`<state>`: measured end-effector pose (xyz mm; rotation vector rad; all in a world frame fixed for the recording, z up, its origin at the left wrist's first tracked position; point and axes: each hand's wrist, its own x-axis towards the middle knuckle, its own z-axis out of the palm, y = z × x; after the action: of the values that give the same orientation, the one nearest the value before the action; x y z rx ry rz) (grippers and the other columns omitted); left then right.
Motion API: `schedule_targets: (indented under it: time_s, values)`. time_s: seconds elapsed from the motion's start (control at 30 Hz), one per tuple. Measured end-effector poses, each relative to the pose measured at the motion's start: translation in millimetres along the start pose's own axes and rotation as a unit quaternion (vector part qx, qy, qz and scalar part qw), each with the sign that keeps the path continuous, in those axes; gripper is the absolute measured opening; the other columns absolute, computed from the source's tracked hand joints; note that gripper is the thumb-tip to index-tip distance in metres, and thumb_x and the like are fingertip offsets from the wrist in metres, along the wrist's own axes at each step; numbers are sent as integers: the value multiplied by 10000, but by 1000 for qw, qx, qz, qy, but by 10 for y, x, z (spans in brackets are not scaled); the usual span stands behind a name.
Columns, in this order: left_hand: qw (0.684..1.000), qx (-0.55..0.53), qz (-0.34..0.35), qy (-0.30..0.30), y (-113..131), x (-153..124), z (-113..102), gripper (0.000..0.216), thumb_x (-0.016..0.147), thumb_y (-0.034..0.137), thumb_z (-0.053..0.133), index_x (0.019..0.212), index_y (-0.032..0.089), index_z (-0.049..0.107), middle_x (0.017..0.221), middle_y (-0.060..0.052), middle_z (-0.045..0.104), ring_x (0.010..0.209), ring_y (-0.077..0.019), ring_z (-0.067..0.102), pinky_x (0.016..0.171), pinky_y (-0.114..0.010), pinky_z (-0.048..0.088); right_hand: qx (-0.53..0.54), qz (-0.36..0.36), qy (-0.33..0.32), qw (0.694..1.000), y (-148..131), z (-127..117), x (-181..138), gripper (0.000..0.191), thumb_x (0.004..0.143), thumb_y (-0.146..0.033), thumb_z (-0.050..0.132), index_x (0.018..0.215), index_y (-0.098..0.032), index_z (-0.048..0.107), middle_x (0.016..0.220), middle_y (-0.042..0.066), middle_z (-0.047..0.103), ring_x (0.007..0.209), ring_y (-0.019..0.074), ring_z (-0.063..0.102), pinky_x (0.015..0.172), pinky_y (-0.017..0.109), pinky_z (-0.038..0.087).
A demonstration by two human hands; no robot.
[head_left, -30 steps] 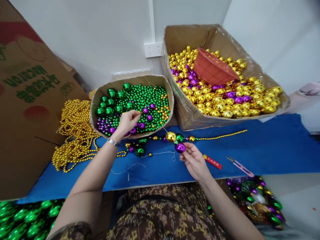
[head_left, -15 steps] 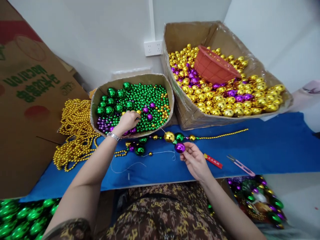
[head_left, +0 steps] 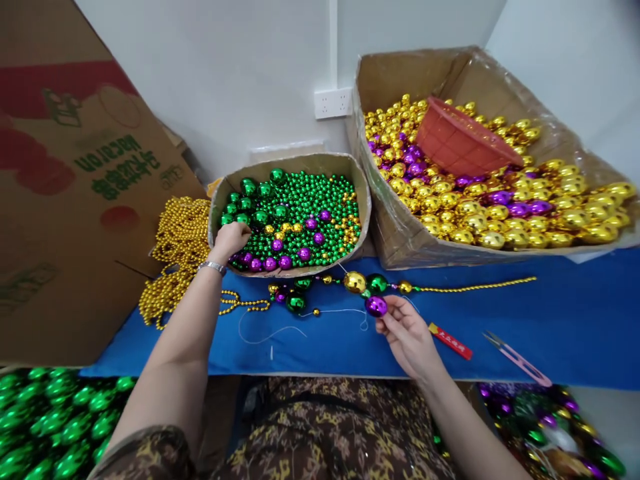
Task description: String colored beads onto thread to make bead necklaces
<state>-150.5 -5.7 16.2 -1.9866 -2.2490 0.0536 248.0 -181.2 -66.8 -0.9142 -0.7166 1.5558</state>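
Note:
My right hand (head_left: 406, 333) pinches a large shiny purple bead (head_left: 376, 307) between thumb and fingers. That bead sits against a big gold bead (head_left: 355, 282) and a green bead (head_left: 377, 283) on a strand laid along the table. My left hand (head_left: 231, 241), wearing a metal watch band, reaches over the left rim of the smaller bead box (head_left: 367, 200). Its fingers are closed among small purple and green beads, and whatever they hold is hidden. A thin white thread (head_left: 340, 311) with a small gold bead (head_left: 316, 312) lies in front of the strand.
Behind on the right stands a large carton (head_left: 395, 233) of gold and purple beads with a red basket (head_left: 465, 143) in it. Gold bead strings (head_left: 183, 233) pile up at left. Pink thread snips (head_left: 520, 360) and a red packet (head_left: 450, 341) lie on the blue cloth (head_left: 575, 320).
My left hand has moved left inside the smaller box, from the middle beads to its left side. My right hand keeps its pinch on the purple bead. The camera view has shifted.

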Motion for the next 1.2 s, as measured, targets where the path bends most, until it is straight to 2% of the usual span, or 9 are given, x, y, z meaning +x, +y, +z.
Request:
schedule_targets:
  time_s: [0.43,0.6,0.67,0.73,0.8,0.87,0.93,1.03,1.2]
  values:
    - [997,29,10,-74,-10,-5,185,280,758,130,511,926,114,734,1003,-217,697,1011,-343,629,832,-413,491,3,12,-10,1000,69,60,29,340,693,-354,822,957,-248,636,822,-13,611,650,90,565,599,223,462]
    - [999,-2,-1,-34,14,-89,41,295,774,215,544,1004,148,716,997,-177,703,1035,-353,607,819,-412,488,-2,15,-9,1000,88,72,-4,350,699,-370,816,960,-240,622,800,-17,609,628,90,554,578,224,444]
    - [992,-124,-9,15,125,-217,-31,316,817,291,537,1057,162,696,1000,-138,705,971,-298,629,777,-358,498,-6,20,-10,1000,90,84,-10,361,698,-379,814,967,-238,618,799,-18,608,622,89,554,573,225,440]
    - [920,-389,-15,53,338,-412,-96,336,822,375,571,1051,158,687,955,-102,704,844,-220,640,688,-290,499,-10,22,-13,1000,86,109,-11,368,700,-386,811,972,-235,615,808,-16,608,625,92,557,580,230,446]
    - [765,-645,-2,4,620,-644,-152,359,773,418,659,1031,169,685,920,-73,693,756,-162,627,601,-240,481,-18,17,-12,1000,81,143,-11,372,703,-395,804,977,-234,610,807,-16,603,630,98,559,586,238,455]
    - [632,-771,-1,-81,906,-863,-192,311,737,371,728,979,179,695,876,-49,684,715,-123,617,602,-220,488,-28,8,-9,1000,79,175,-14,375,707,-407,797,979,-234,605,796,-16,597,639,107,564,592,245,464]
    - [547,-825,-8,-143,1137,-1026,-204,260,733,314,751,943,170,701,837,-45,681,694,-106,616,582,-199,483,-39,-2,-4,999,81,195,-20,377,710,-419,791,978,-234,600,781,-18,596,639,110,565,597,248,470]
    - [491,-851,-16,-185,1330,-1144,-172,218,734,260,759,915,151,703,798,-43,680,676,-97,616,556,-181,477,-60,-15,6,998,84,192,-27,372,725,-439,773,976,-230,593,771,-14,600,633,113,564,596,254,477]
    - [463,-860,-33,-211,1407,-1182,-118,209,738,260,762,901,148,692,788,-40,689,683,-105,635,567,-187,495,-72,-28,19,997,65,163,-18,385,725,-448,770,981,-228,587,780,-10,606,628,112,565,591,253,478]
